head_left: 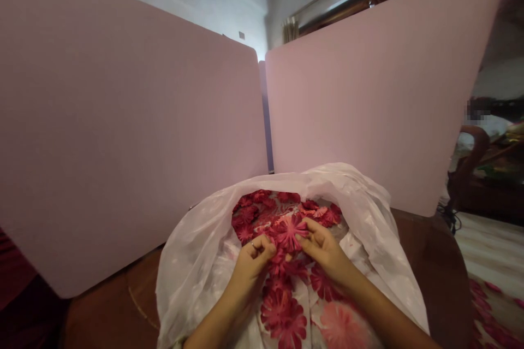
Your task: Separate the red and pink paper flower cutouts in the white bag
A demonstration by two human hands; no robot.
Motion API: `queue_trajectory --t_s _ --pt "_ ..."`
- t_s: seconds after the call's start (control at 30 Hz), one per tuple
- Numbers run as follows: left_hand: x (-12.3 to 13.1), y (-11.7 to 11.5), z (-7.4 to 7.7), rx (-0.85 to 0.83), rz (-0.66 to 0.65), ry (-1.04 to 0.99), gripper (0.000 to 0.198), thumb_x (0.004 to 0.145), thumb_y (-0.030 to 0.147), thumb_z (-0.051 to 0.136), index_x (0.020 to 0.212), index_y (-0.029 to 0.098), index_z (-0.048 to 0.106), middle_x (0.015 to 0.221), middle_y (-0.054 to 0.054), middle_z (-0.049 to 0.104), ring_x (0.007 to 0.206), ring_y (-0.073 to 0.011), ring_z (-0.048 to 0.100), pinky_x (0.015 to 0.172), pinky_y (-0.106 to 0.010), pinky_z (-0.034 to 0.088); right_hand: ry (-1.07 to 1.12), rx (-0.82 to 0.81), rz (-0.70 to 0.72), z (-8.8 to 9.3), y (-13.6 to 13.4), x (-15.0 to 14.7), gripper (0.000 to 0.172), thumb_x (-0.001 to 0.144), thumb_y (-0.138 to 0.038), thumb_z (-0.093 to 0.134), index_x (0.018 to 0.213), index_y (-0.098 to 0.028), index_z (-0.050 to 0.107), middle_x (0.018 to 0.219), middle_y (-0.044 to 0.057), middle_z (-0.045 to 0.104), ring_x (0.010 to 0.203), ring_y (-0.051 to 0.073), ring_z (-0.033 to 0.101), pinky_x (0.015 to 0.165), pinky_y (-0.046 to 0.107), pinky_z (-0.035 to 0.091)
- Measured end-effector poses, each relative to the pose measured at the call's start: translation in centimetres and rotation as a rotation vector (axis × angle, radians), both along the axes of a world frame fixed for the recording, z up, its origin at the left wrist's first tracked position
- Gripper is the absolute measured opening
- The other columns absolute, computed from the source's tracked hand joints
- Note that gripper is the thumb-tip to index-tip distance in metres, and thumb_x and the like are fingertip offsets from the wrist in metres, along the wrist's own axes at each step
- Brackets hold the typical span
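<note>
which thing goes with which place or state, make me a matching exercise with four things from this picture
Column one
1. left hand
2. right hand
3. white plastic bag
4. pink panels

Column two
A. open, on the brown table
B. pinching the right side of a red flower
C. upright, behind the bag
D. wearing a ring

Right pairs: 1-D, 2-B, 3-A, 4-C
</note>
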State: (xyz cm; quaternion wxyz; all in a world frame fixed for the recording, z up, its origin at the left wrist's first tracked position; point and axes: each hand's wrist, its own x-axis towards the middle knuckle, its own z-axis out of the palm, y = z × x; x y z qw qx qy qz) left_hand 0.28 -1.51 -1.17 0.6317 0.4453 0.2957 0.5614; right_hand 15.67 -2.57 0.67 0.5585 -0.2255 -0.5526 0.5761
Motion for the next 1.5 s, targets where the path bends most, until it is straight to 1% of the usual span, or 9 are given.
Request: queue_trajectory --t_s 0.27,0.43,0.63,0.83,0.97,1.13,1.3,1.4,1.5 --pt "-0.7 -0.7 2.0 -0.061 0.100 -0.153 0.024 0.055 0.017 0.070 0.060 0.020 0.047 0.070 0.003 0.053 0.058 -0.0091 0.047 0.057 -0.022 0.042 0.005 -0.089 -0.205 0.2 0.5 1.0 0.031 0.072 -0.042 0.070 0.073 -0.019 0.050 0.054 -0.007 0.050 0.043 0.006 0.042 0.044 0.018 0.029" --pt "-0.6 -1.2 2.2 0.008 -0.024 -0.126 0.022 0.052 0.010 0.061 0.060 0.020 0.043 0.066 0.004 0.050 0.057 -0.0084 0.046 0.054 -0.020 0.039 -0.202 -0.045 -0.199 0.1 0.8 1.0 0.032 0.073 -0.046 0.066 0.067 -0.019 0.049 0.045 -0.009 0.042 0.040 0.006 0.033 0.043 0.021 0.023" --pt "-0.1 -0.9 1.9 -0.049 -0.024 -0.118 0.019 0.057 0.016 0.069 0.068 0.018 0.053 0.066 0.003 0.053 0.053 -0.0080 0.045 0.050 -0.020 0.039 -0.179 -0.057 -0.099 0.4 0.0 0.1 0.031 0.069 -0.047 0.071 0.076 -0.020 0.057 0.075 -0.001 0.059 0.077 0.016 0.057 0.075 0.029 0.043" --pt "0.1 -0.6 1.3 -0.037 0.251 -0.108 0.033 0.060 0.031 0.079 0.082 0.020 0.057 0.072 0.004 0.054 0.062 -0.0089 0.049 0.057 -0.019 0.041 -0.262 -0.109 0.133 0.4 -0.8 0.3 0.032 0.072 -0.044 0.070 0.091 -0.018 0.064 0.100 0.006 0.065 0.103 0.021 0.057 0.097 0.037 0.037" --pt "-0.2 -0.6 0.8 -0.001 0.338 -0.005 0.032 0.065 0.038 0.075 0.088 0.023 0.058 0.078 0.004 0.054 0.067 -0.0105 0.050 0.060 -0.021 0.041 -0.426 0.133 0.288 -0.2 -0.8 0.0 0.016 0.072 -0.034 0.071 0.073 -0.019 0.065 0.119 0.007 0.059 0.114 0.023 0.052 0.100 0.037 0.034" --pt "-0.8 -0.4 1.4 0.022 0.417 0.041 0.030 0.065 0.039 0.075 0.083 0.021 0.058 0.072 0.005 0.052 0.062 -0.0088 0.047 0.055 -0.018 0.039 -0.597 0.232 0.074 -1.5 -0.3 -0.7 0.016 0.077 -0.027 0.064 0.062 -0.019 0.062 0.077 0.003 0.063 0.074 0.018 0.056 0.072 0.032 0.043" --pt "-1.7 -0.3 2.6 0.018 0.196 -0.064 0.027 0.072 0.044 0.065 0.077 0.019 0.056 0.058 0.006 0.049 0.043 -0.0053 0.039 0.042 -0.018 0.032 -0.574 0.065 0.149 -0.9 -0.1 0.1 0.015 0.075 -0.027 0.064 0.063 -0.019 0.059 0.056 -0.005 0.047 0.053 0.010 0.042 0.054 0.023 0.035" --pt "-1.5 -0.5 2.2 0.043 -0.057 0.075 0.038 0.073 0.055 0.058 0.073 0.017 0.058 0.056 0.002 0.055 0.037 -0.0088 0.046 0.037 -0.021 0.029 -0.453 0.043 -0.048 -0.3 0.5 0.8 0.013 0.073 -0.029 0.066 0.067 -0.019 0.059 0.064 -0.003 0.053 0.062 0.013 0.048 0.062 0.026 0.039" --pt "-0.9 -0.7 1.4 0.106 -0.055 0.262 0.032 0.068 0.047 0.070 0.068 0.017 0.058 0.048 0.005 0.050 0.037 -0.0087 0.045 0.042 -0.021 0.032 -0.375 0.005 -0.163 -0.5 1.5 1.2 0.016 0.069 -0.031 0.068 0.065 -0.019 0.059 0.066 -0.002 0.056 0.065 0.014 0.051 0.067 0.028 0.041"
